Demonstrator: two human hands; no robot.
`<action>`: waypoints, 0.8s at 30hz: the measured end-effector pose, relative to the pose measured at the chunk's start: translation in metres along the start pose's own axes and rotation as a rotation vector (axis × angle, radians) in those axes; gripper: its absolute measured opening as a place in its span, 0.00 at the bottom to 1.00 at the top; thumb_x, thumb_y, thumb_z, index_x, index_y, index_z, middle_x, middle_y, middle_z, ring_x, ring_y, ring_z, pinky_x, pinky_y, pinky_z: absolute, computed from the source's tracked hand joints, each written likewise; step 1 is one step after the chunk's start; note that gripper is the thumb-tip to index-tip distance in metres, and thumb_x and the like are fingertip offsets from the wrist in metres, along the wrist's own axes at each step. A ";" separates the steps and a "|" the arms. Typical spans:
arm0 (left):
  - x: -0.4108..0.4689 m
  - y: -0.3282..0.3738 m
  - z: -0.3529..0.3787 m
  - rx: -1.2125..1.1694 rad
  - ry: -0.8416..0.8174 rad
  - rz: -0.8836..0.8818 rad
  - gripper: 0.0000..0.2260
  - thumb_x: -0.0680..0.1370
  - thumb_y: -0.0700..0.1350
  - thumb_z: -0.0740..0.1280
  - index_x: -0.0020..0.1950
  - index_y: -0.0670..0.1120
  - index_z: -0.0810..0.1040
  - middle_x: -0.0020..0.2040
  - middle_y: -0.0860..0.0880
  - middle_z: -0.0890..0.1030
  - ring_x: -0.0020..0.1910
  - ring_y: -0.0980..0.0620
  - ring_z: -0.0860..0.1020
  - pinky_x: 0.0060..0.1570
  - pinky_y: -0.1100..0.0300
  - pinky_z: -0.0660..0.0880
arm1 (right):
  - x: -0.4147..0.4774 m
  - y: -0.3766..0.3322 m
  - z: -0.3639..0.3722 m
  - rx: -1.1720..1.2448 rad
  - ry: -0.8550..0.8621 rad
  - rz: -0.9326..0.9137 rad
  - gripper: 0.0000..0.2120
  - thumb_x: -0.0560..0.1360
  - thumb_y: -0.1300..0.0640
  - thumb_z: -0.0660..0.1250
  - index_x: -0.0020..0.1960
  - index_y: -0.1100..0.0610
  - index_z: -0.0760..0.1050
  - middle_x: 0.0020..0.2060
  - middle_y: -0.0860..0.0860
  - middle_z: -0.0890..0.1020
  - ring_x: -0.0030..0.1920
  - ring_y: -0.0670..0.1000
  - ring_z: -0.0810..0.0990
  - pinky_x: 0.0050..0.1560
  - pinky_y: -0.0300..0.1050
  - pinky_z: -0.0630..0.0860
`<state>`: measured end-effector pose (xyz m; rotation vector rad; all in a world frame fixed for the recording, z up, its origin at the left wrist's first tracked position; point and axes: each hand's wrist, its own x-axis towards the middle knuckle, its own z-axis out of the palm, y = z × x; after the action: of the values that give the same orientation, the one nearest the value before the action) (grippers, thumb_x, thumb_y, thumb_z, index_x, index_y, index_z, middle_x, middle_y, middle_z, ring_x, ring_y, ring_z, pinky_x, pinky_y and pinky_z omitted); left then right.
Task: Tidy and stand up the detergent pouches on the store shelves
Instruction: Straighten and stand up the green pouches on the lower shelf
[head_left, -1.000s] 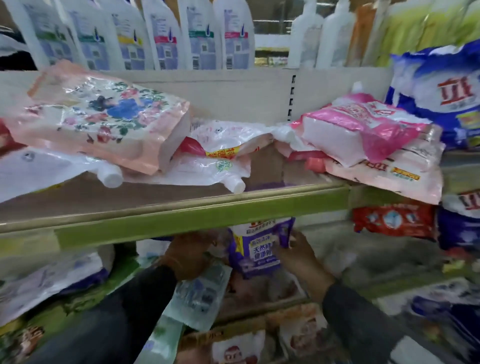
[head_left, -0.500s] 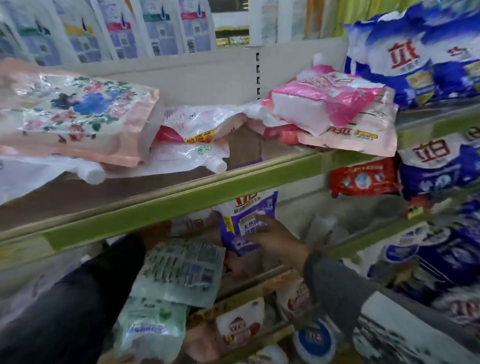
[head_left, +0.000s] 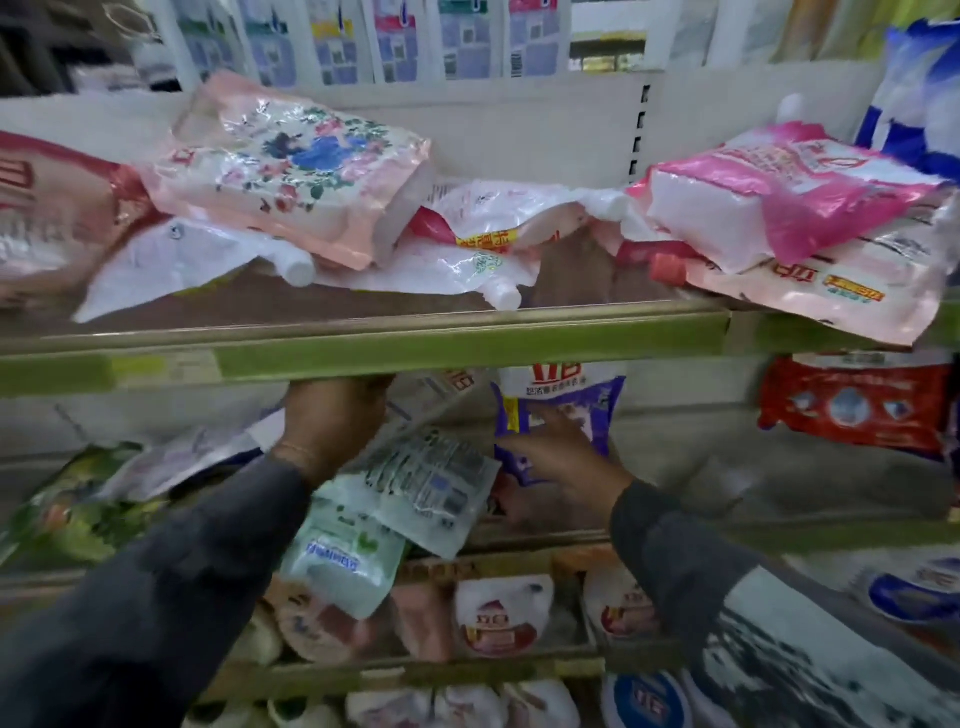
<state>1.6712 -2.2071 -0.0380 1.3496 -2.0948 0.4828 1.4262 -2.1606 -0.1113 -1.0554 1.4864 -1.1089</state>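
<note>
A purple-and-white detergent pouch (head_left: 558, 400) stands upright on the middle shelf. My right hand (head_left: 561, 457) lies against its lower front with the fingers spread. My left hand (head_left: 332, 421) reaches in under the green shelf lip (head_left: 467, 358), beside a tilted white pouch (head_left: 436, 395). The lip hides its fingertips, so any grip is unclear. A clear pouch with a printed label (head_left: 431, 483) and a green-white pouch (head_left: 343, 561) hang over the shelf front between my arms. On the upper shelf lie a floral pink pouch (head_left: 291, 166), white spouted pouches (head_left: 467, 260) and pink pouches (head_left: 779, 208).
A red pouch (head_left: 852, 410) lies at the right of the middle shelf and a green pouch (head_left: 72, 509) at its left. Blue-white bags (head_left: 919, 93) fill the far right. Pink-and-white pouches (head_left: 498, 613) line the lower shelf. White bottles (head_left: 395, 41) stand on top.
My left hand has risen into view under the shelf lip. My right hand slid down the front of the purple pouch. The view has shifted left.
</note>
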 end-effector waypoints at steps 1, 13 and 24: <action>-0.007 0.012 -0.006 -0.014 -0.019 0.023 0.10 0.76 0.47 0.63 0.47 0.46 0.83 0.40 0.41 0.84 0.36 0.38 0.82 0.33 0.49 0.78 | -0.005 -0.002 -0.001 0.026 -0.040 -0.011 0.29 0.73 0.55 0.76 0.70 0.52 0.70 0.60 0.52 0.80 0.54 0.51 0.81 0.47 0.44 0.79; -0.042 0.149 -0.005 -0.147 -0.144 0.018 0.14 0.71 0.49 0.60 0.41 0.44 0.83 0.30 0.42 0.82 0.26 0.40 0.80 0.24 0.56 0.73 | -0.044 0.008 -0.008 0.777 -0.358 -0.074 0.20 0.55 0.55 0.84 0.46 0.53 0.87 0.43 0.56 0.87 0.46 0.56 0.86 0.54 0.56 0.78; -0.012 0.155 0.011 -1.116 -0.441 -0.260 0.11 0.79 0.46 0.68 0.36 0.46 0.80 0.27 0.53 0.76 0.22 0.62 0.71 0.26 0.66 0.69 | -0.054 0.031 -0.084 0.726 -0.184 0.011 0.20 0.67 0.65 0.76 0.58 0.61 0.80 0.56 0.65 0.84 0.55 0.65 0.84 0.54 0.66 0.81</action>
<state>1.5311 -2.1406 -0.0518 1.0094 -1.8976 -1.0416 1.3490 -2.0905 -0.1215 -0.6101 0.8265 -1.3541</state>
